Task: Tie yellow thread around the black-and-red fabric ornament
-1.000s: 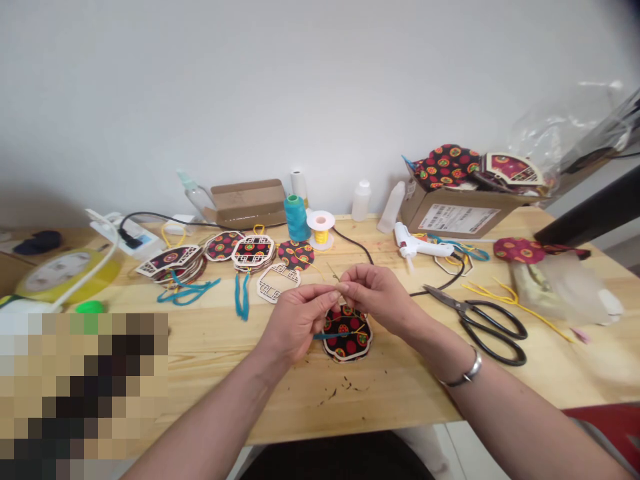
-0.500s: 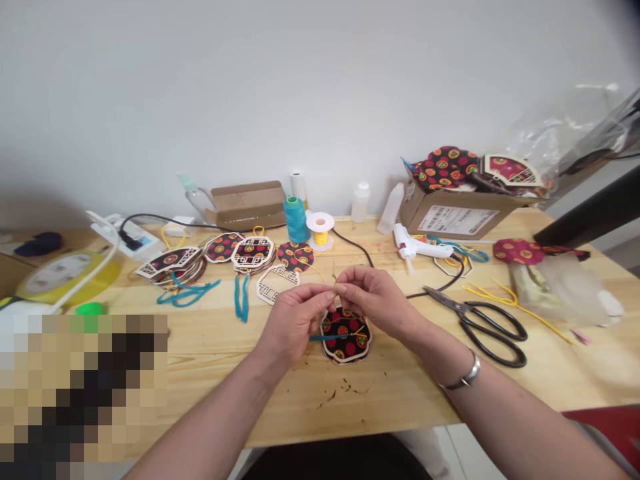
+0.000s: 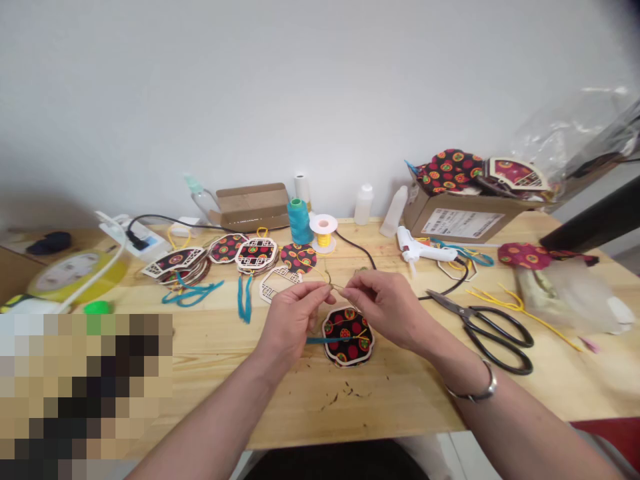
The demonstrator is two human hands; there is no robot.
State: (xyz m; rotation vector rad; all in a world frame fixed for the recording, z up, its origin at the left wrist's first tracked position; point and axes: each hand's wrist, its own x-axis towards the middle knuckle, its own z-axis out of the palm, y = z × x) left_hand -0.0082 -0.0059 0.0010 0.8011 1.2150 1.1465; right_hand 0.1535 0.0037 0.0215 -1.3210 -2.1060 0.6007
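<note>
A thin yellow cord [image 3: 337,287] runs between my two hands above the table. My left hand [image 3: 295,317] pinches one part of it between thumb and fingers. On the right, my right hand [image 3: 383,307] pinches the cord too, a small gap from the left fingertips. Just below them lies a dark patterned fabric piece with a pale scalloped frame [image 3: 349,353]. A teal strand [image 3: 327,341] and yellow cord ends rest across this piece. Behind my left hand is a pale lattice frame [image 3: 273,283], partly covered by the fingers.
Black-handled scissors [image 3: 473,313] and a white glue gun [image 3: 423,251] lie to the right. A teal thread cone [image 3: 300,223] and a yellow spool [image 3: 324,235] stand behind. Framed ornaments [image 3: 257,255] are at left, a filled cardboard box [image 3: 450,217] at back right.
My hands have moved slightly apart, and a short stretch of cord now shows between the fingertips. The whole view has shifted a little.
</note>
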